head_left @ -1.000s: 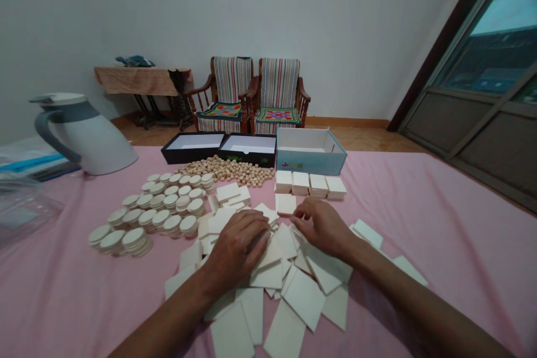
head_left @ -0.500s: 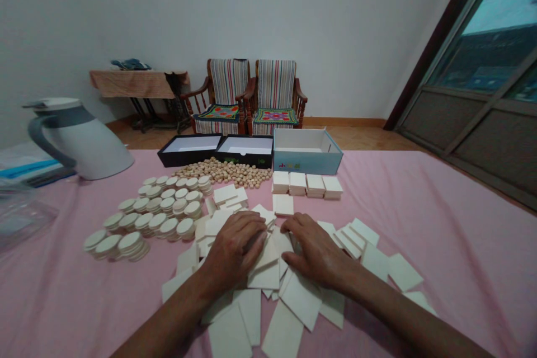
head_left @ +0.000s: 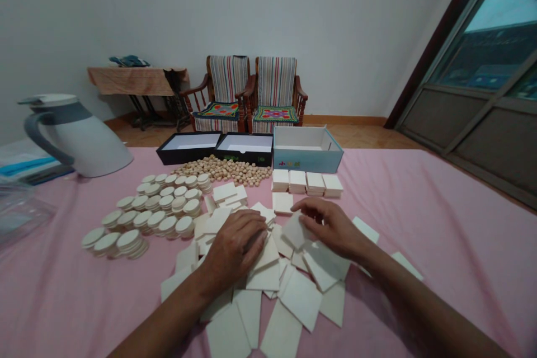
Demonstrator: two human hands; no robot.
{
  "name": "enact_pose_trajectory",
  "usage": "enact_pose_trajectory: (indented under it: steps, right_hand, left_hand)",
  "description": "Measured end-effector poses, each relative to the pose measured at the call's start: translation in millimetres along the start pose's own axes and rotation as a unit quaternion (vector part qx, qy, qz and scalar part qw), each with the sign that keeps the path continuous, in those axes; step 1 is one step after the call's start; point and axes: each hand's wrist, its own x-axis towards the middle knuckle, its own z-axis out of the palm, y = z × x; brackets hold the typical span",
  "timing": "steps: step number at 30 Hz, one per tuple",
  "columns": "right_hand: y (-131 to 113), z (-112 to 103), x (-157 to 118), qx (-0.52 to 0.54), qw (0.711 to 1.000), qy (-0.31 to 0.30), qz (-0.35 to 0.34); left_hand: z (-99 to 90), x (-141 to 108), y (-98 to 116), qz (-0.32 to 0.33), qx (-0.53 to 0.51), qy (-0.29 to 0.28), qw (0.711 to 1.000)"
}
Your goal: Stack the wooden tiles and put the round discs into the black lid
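1. So the right hand (head_left: pixel 325 226) has one thin square tile (head_left: pixel 295 232) pinched near its edge, the fingers closed down narrow on it. The tile is tilted over the loose pile; can't tell if its lower edge touches anything.
2. The left hand (head_left: pixel 237 243) is palm down on the left part of the loose square tiles (head_left: pixel 301 297), fingers bunched together and curled. Their undersides are hidden, so no way to tell if they're gripping one.
3. Those loose tiles are a proper mess, overlapping at all angles between the hands and toward the person, with a few strays out past the right forearm.
4. Just beyond the right hand's fingers sits a short square stack (head_left: pixel 282 202). Behind that, four taller stacks (head_left: pixel 315 183) stand in a row in front of a light blue box (head_left: pixel 308 159).
5. Over on the left: round discs (head_left: pixel 154 218) in low stacks, roughly in rows. Behind them, small wooden pieces (head_left: pixel 222 170) are heaped in front of two black boxes (head_left: pixel 189 155).
6. It's all on a counter with a pink cloth (head_left: pixel 419 207). A white and grey jug (head_left: pixel 90 140) stands at the far left, clear plastic packaging (head_left: pixel 23 212) near it.
7. Background: two wooden armchairs (head_left: pixel 274 86) with striped covers.
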Motion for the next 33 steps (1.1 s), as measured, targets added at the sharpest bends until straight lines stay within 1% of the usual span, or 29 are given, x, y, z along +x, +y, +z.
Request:
enact_pose_trajectory:
  steps: [3, 5, 7, 10, 13, 16, 19, 22, 25, 28, 31, 33]
  right_hand:
    - [23, -13, 11, -0.009, 0.998, -0.051, 0.033]
    - [35, -15, 14, -0.030, 0.996, -0.068, 0.055]
    - [40, -14, 13, -0.058, 0.993, -0.074, 0.069]
    - [37, -11, 8, -0.127, 0.984, -0.095, 0.083]
    - [26, -8, 3, -0.203, 0.968, -0.110, 0.094]
    - [15, -3, 1, -0.257, 0.954, -0.124, 0.090]
    - [11, 2, 0, -0.282, 0.947, -0.130, 0.078]
    - [14, 2, 0, -0.272, 0.950, -0.130, 0.076]
    - [18, -3, 5, -0.236, 0.963, -0.113, 0.069]
    - [19, -2, 16, -0.195, 0.979, -0.053, 0.011]
    - [19, 6, 33, -0.208, 0.977, 0.000, -0.042]
    - [21, 13, 43, -0.228, 0.972, 0.006, -0.050]
  left_hand:
    - [0.3, -1, -1, -0.002, -0.002, -0.001, 1.000]
    - [0.4, -1, -1, -0.004, -0.005, 0.001, 1.000]
    - [0.6, -2, -2, -0.003, -0.007, 0.001, 1.000]
    - [0.8, -3, -2, -0.001, -0.006, 0.001, 1.000]
    - [1.1, -2, -2, 0.000, -0.002, 0.002, 1.000]
    - [1.2, -1, -3, 0.003, -0.004, 0.001, 1.000]
    - [0.9, 0, -3, 0.003, -0.005, -0.002, 1.000]
    - [0.7, -1, -2, -0.001, -0.008, -0.001, 1.000]
    - [0.8, -1, -1, 0.001, -0.009, 0.002, 1.000]
    - [0.5, -1, -1, 0.006, -0.009, 0.001, 1.000]
    - [-0.2, -1, 0, 0.004, -0.008, 0.002, 1.000]
    - [-0.6, -1, 0, 0.003, -0.007, 0.000, 1.000]
